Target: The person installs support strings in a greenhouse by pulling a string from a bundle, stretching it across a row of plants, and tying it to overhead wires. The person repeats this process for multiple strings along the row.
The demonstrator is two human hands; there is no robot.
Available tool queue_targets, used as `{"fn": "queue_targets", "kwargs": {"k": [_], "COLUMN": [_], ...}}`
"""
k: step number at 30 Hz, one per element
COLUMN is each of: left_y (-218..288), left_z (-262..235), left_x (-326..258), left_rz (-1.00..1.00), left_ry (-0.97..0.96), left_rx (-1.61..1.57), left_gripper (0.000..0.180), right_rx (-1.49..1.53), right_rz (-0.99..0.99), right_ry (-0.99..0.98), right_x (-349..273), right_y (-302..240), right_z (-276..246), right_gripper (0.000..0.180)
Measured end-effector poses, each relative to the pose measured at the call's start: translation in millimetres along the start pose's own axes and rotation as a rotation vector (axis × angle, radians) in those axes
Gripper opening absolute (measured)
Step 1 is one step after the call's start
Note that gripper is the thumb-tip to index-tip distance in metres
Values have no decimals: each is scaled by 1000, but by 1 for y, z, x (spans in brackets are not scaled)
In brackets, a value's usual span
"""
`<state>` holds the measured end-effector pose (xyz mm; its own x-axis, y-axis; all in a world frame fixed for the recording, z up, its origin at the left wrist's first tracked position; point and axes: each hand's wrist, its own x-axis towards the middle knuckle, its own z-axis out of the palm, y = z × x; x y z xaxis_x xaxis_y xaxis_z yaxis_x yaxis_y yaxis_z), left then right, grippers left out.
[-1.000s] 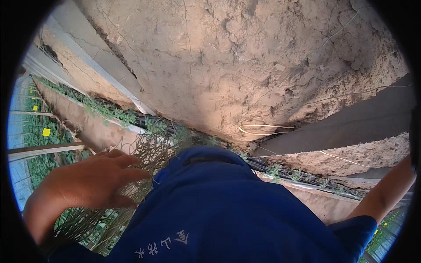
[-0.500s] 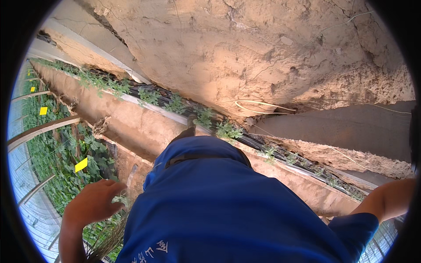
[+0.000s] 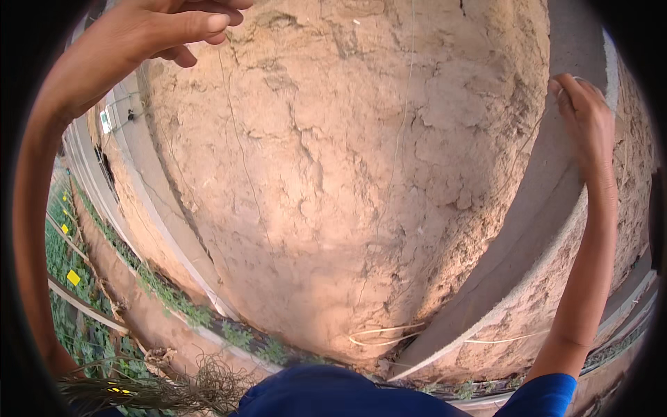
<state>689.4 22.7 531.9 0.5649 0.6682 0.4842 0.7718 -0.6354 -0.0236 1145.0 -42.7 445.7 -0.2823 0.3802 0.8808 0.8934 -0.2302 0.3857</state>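
Observation:
My left hand (image 3: 163, 31) is raised at the upper left in front of the earthen wall (image 3: 313, 160). Its fingers are loosely bent and apart, partly cut off by the top edge, and nothing shows in them. At the upper right, my right hand (image 3: 586, 115) is up by a grey sloping pillar (image 3: 517, 208) on the wall, its fingers pinched together. Whatever they hold is too small to make out; a thin cord runs down the wall near it. A bundle of thin dry strands (image 3: 174, 389) hangs at the lower left, near my left upper arm.
A pale looped cord (image 3: 382, 337) sticks out low on the wall. Small green plants (image 3: 236, 336) grow along the wall's foot beside a dirt path (image 3: 149, 306). Crop rows with yellow cards (image 3: 73, 278) and curved poles (image 3: 90, 309) lie at the left.
My view has tilted up from the path to the wall. Both arms have risen: the left hand from beside my body to the upper left, the right hand into view at the upper right.

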Motion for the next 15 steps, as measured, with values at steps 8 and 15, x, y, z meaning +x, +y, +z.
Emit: {"fn": "queue_targets", "kwargs": {"k": [8,15], "left_y": [92,101], "left_z": [-112,-148], "left_x": [182,288], "left_rz": [216,197], "left_ry": [406,669], "left_rx": [-675,-1012], "left_gripper": [36,42], "right_rx": [203,256], "right_rz": [-52,-61], "right_ry": [170,156], "right_x": [9,4], "right_y": [-17,-12], "right_z": [-23,-17], "right_gripper": [20,20]}}
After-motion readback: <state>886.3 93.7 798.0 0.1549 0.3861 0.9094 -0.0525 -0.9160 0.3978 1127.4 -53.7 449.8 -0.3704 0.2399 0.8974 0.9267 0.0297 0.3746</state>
